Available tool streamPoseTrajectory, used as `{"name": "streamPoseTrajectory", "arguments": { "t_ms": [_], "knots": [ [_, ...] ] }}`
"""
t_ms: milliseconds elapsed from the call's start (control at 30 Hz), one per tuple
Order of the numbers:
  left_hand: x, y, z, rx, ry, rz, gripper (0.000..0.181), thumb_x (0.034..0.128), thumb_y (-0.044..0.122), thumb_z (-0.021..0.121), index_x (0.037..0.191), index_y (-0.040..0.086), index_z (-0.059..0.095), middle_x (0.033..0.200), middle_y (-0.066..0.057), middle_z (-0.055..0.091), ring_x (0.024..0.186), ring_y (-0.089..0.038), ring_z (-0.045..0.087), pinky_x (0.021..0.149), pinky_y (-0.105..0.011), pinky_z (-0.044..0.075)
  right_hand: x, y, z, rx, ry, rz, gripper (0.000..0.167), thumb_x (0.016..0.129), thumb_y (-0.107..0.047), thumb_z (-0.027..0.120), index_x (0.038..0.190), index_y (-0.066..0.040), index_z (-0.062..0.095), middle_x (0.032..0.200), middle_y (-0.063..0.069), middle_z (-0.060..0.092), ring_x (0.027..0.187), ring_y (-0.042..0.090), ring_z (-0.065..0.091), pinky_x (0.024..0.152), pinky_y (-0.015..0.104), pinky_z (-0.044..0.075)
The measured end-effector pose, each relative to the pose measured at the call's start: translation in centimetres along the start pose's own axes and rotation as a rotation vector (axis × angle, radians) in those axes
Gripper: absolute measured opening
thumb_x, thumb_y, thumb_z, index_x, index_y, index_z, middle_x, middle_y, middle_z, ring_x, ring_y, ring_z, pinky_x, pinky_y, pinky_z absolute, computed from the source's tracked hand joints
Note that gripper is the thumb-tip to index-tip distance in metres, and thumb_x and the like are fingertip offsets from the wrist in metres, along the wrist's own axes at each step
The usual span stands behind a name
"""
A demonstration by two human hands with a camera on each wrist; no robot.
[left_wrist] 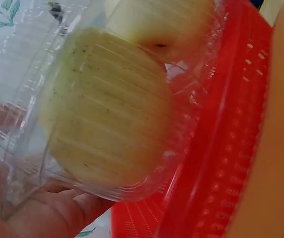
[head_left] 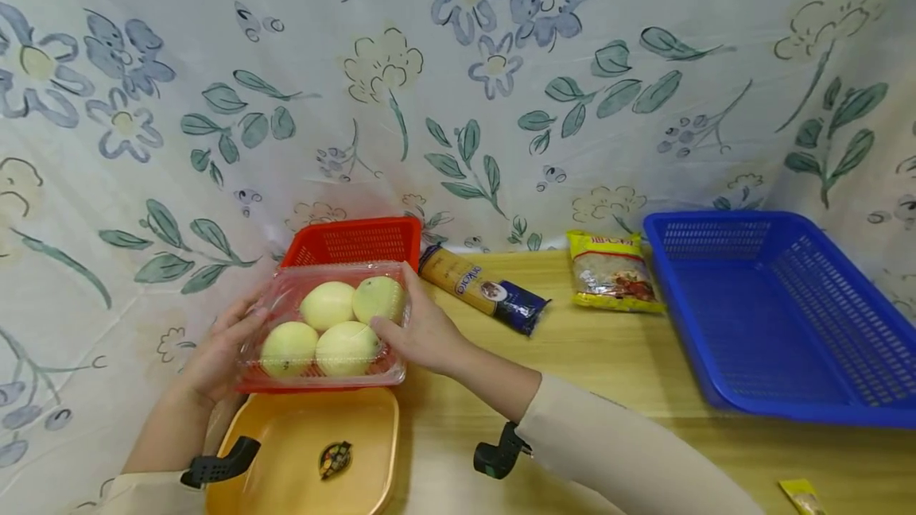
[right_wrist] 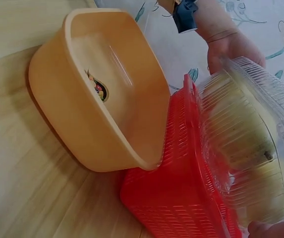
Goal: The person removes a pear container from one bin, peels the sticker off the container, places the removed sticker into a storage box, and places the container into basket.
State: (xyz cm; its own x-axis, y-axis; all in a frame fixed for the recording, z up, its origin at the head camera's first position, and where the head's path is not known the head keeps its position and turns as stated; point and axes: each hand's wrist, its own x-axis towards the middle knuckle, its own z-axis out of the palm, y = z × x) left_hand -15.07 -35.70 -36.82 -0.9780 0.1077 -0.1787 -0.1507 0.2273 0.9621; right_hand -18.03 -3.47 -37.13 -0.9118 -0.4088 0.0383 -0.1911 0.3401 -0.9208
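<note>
A clear plastic clamshell box [head_left: 282, 292] holds several round, pale yellow-green fruits [head_left: 327, 304]. It is over the red basket [head_left: 351, 238], whose rim shows behind and below it. My left hand [head_left: 220, 346] grips the box's left side, and in the left wrist view the fingers [left_wrist: 57, 210] pass beneath it. On the opposite side my right hand [head_left: 425, 330] holds the box, its thumb lying over the lid. From the right wrist view the box [right_wrist: 261, 144] appears tilted against the basket's upper edge [right_wrist: 196, 144]; whether it rests on it I cannot tell.
A yellow-orange basin [head_left: 300, 427] with a printed emblem stands in front of the red basket. Rightward lie a pasta packet [head_left: 475, 286], a yellow food bag [head_left: 614, 272] and a large blue basket [head_left: 758, 308]. A small yellow packet [head_left: 803, 495] sits near the front edge.
</note>
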Motion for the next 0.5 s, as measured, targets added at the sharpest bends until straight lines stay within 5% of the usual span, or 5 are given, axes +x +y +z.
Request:
{"name": "streamPoseTrajectory", "arguments": {
  "t_ms": [167, 267, 400, 500],
  "knots": [
    [0.9, 0.1, -1.3, 0.068, 0.017, -0.004, 0.063, 0.1091, 0.044, 0.039, 0.165, 0.032, 0.013, 0.149, 0.005, 0.044, 0.111, 0.001, 0.057, 0.091, -0.033, 0.053, 1.3, 0.0, 0.7, 0.0, 0.003, -0.013, 0.096, 0.096, -0.042, 0.065, 0.166, -0.018, 0.004, 0.171, 0.006, 0.02, 0.155, 0.028, 0.03, 0.123, 0.053, 0.031],
    [1.4, 0.0, -1.6, 0.082, 0.011, -0.007, 0.064, 0.1092, 0.045, 0.038, 0.165, 0.032, 0.01, 0.163, -0.008, 0.03, 0.12, -0.004, 0.051, 0.105, -0.052, 0.049, 2.0, 0.2, 0.8, -0.008, 0.002, -0.005, 0.096, 0.095, -0.043, 0.065, 0.166, -0.019, 0.004, 0.17, 0.008, 0.023, 0.153, 0.03, 0.034, 0.122, 0.054, 0.033],
    [2.0, -0.5, -2.0, 0.081, 0.005, -0.011, 0.065, 0.1089, 0.046, 0.039, 0.166, 0.03, 0.011, 0.165, -0.008, 0.027, 0.12, 0.0, 0.051, 0.11, -0.06, 0.041, 2.7, 0.7, 1.3, -0.002, -0.002, 0.013, 0.097, 0.096, -0.042, 0.066, 0.166, -0.019, 0.003, 0.17, 0.01, 0.025, 0.152, 0.031, 0.036, 0.122, 0.053, 0.034],
    [2.3, -0.9, -2.3, 0.082, 0.004, -0.024, 0.066, 0.1086, 0.046, 0.039, 0.166, 0.028, 0.011, 0.163, -0.007, 0.03, 0.112, 0.007, 0.054, 0.103, -0.044, 0.044, 3.2, 1.1, 1.7, 0.007, -0.003, 0.017, 0.097, 0.097, -0.042, 0.066, 0.166, -0.017, 0.003, 0.169, 0.01, 0.026, 0.152, 0.03, 0.035, 0.123, 0.05, 0.033]
  ]
}}
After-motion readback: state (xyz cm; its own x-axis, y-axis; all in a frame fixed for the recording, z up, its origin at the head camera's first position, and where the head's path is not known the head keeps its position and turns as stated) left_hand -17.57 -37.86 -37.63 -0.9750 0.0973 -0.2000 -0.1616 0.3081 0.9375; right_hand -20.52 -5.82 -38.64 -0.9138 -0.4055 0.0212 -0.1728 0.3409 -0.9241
